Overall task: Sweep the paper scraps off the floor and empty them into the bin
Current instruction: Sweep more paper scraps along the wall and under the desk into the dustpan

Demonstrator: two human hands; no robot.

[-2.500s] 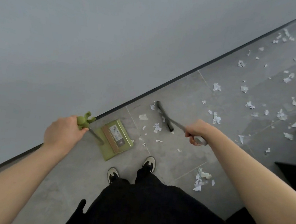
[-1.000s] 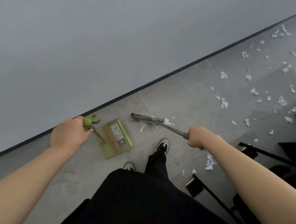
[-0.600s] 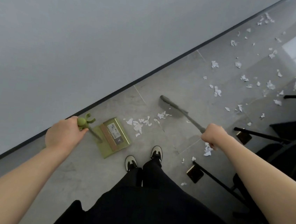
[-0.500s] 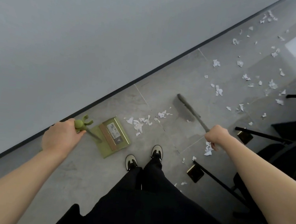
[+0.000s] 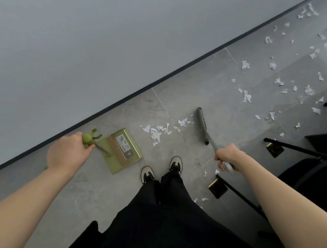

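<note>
Grey floor tiles (image 5: 212, 92) run along a dark skirting line at the wall's foot. Green dustpan (image 5: 122, 150) lies flat near that edge; the left hand (image 5: 68, 153) grips its upright handle. Just beyond the pan's mouth sits a small heap of paper scraps (image 5: 157, 131), with the broom (image 5: 202, 124) head beside it. The right hand (image 5: 227, 157) curls round the broom's shaft. More scraps scatter toward the far right, beside black chair legs (image 5: 289, 146).

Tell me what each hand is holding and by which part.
The left hand grips the green dustpan by the top of its long handle. The right hand grips the grey broom near the upper end of its handle.
</note>
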